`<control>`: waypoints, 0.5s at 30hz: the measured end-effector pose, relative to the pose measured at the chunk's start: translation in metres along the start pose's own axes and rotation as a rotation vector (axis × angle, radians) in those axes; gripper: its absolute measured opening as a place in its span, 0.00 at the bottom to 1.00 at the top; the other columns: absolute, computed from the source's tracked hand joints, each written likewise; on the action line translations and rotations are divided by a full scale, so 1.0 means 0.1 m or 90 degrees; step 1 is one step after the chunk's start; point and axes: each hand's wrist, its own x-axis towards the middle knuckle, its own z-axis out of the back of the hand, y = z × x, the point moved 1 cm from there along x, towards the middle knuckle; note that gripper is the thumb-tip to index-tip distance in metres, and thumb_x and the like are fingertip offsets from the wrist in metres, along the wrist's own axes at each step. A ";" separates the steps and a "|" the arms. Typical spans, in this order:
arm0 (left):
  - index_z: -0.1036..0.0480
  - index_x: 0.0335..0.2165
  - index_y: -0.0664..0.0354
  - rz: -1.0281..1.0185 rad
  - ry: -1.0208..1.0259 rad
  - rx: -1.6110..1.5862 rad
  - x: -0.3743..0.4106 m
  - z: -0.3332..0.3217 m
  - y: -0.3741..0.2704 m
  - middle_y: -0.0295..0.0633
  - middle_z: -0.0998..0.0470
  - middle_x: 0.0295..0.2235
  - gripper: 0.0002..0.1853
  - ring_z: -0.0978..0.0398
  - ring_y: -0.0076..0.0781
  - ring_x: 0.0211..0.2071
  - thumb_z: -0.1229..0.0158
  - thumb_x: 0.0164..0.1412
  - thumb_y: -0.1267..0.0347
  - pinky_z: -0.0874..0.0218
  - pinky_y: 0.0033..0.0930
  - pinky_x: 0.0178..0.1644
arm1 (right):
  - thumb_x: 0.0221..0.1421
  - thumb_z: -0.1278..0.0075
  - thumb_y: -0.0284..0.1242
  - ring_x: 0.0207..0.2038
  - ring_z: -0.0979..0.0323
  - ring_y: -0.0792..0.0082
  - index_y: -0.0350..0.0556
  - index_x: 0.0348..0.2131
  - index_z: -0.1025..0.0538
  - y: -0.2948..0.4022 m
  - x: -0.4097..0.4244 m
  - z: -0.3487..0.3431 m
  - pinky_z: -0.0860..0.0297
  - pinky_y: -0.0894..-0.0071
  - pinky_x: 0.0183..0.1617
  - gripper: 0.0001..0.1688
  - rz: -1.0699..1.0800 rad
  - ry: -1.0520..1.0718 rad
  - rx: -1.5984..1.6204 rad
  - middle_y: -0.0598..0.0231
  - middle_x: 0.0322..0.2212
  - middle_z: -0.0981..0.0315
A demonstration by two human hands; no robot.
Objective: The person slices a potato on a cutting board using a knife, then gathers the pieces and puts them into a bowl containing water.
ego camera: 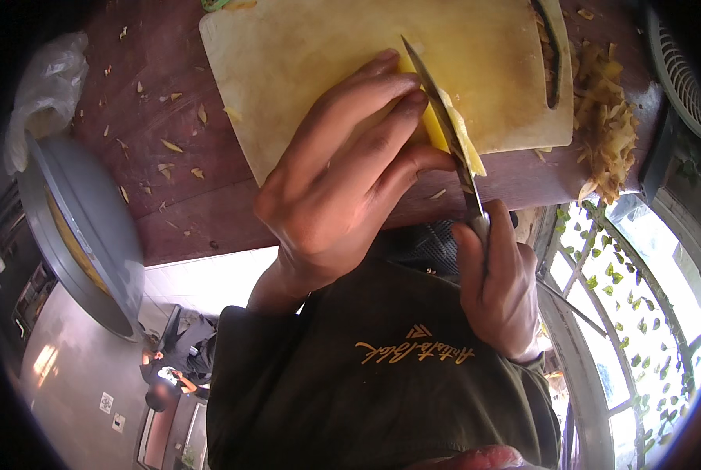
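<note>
My left hand (338,182) is bent over a peeled yellow potato piece (435,130), its fingertips and thumb pressing the piece against the cutting board (297,41). Gripped by the handle in my right hand (500,288) is a kitchen knife (444,117). Its blade runs along the right side of the potato, close to my left fingertips, and its tip points away from me. A thin pale slice (466,141) stands against the blade's right face, reaching past the board's near edge. My left hand covers much of the potato.
Brown peelings (609,123) are heaped right of the board, near a plastic basket (679,70). At left, a grey metal bowl (106,217) holds something yellow beside a clear plastic bag (59,76). Scraps dot the dark red tabletop (180,217). A person (171,376) is in the background.
</note>
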 end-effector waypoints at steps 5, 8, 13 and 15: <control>0.20 0.37 0.73 0.010 -0.006 -0.026 -0.04 -0.03 0.02 0.51 0.21 0.43 0.23 0.21 0.47 0.47 0.27 0.35 0.83 0.24 0.38 0.48 | 0.61 0.46 0.27 0.25 0.28 0.39 0.31 0.53 0.32 0.07 -0.11 -0.03 0.32 0.48 0.31 0.24 -0.114 0.036 -0.060 0.41 0.32 0.23; 0.20 0.36 0.73 0.003 0.000 -0.030 -0.03 -0.04 0.02 0.52 0.21 0.43 0.22 0.22 0.49 0.48 0.26 0.35 0.83 0.24 0.38 0.48 | 0.61 0.46 0.28 0.24 0.29 0.39 0.32 0.54 0.33 0.11 0.00 -0.02 0.32 0.45 0.31 0.25 -0.144 0.059 -0.050 0.41 0.31 0.23; 0.20 0.37 0.74 0.007 0.028 -0.002 0.01 0.00 0.00 0.53 0.21 0.43 0.23 0.22 0.50 0.48 0.27 0.35 0.83 0.24 0.40 0.50 | 0.62 0.46 0.29 0.24 0.29 0.40 0.34 0.53 0.32 0.11 0.10 -0.03 0.32 0.45 0.31 0.25 -0.157 0.083 -0.058 0.42 0.32 0.24; 0.20 0.38 0.73 0.017 0.019 -0.019 0.00 0.00 -0.01 0.53 0.21 0.43 0.24 0.22 0.51 0.49 0.27 0.36 0.83 0.25 0.41 0.50 | 0.62 0.46 0.30 0.24 0.29 0.40 0.34 0.52 0.31 0.09 0.11 0.00 0.32 0.47 0.31 0.23 -0.127 0.078 -0.016 0.42 0.32 0.24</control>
